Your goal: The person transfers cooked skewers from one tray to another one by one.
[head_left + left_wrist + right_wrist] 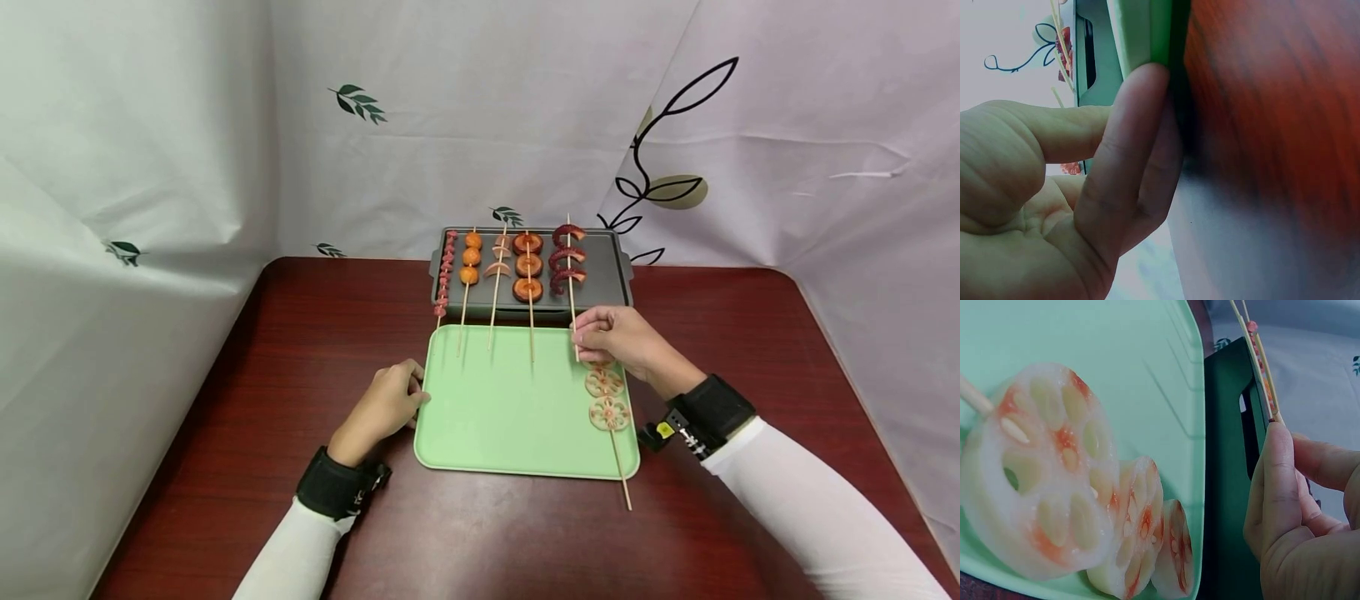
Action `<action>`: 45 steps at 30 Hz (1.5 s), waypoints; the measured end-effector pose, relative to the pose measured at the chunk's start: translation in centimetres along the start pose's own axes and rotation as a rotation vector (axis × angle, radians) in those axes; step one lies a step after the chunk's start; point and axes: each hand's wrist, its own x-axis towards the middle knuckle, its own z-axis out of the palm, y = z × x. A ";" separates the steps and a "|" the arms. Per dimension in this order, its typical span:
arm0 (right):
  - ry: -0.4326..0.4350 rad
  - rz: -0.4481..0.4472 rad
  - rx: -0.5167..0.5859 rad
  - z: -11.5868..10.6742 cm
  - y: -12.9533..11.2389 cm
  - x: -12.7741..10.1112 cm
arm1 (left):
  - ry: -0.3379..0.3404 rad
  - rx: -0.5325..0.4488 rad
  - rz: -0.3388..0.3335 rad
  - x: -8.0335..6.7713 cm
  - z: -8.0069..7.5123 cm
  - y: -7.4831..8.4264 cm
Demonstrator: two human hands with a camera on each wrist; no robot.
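My right hand (pixel 618 337) pinches the lower stick of a skewer of curled dark-red tentacle pieces (pixel 567 275), whose food end is over the dark grill pan (pixel 606 262). Beneath that hand, a lotus root skewer (pixel 609 413) lies along the right side of a light green tray (pixel 510 408); its slices (pixel 1041 475) fill the near part of the right wrist view. At the tray's left rim, my left hand (pixel 386 400) grips the edge between thumb and fingers. The left wrist view shows those fingertips (pixel 1147 81) against the rim.
Other skewers rest on the pan with sticks reaching over the tray: small pink pieces (pixel 445 275), orange balls (pixel 471 257), pale pink slices (pixel 498 268) and round brown-orange slices (pixel 528 266). A patterned white cloth (pixel 450 125) hangs behind the dark red table (pixel 315 333).
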 end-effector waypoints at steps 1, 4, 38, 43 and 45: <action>-0.003 -0.003 -0.006 0.1 0.0 -0.1 | 0.000 -0.001 0.000 0.0 0.0 0.0; -0.014 -0.009 -0.014 0.2 0.0 -0.4 | -0.002 -0.004 -0.002 0.0 0.0 0.0; -0.189 -0.079 -0.141 1.1 1.1 -5.3 | 0.000 -0.001 -0.004 0.1 0.1 -0.1; -0.207 -0.089 -0.132 1.4 1.4 -5.9 | 0.001 -0.003 0.000 0.0 0.1 0.0; -0.211 -0.085 -0.129 1.5 1.6 -6.2 | 0.000 -0.004 0.002 0.0 0.0 0.0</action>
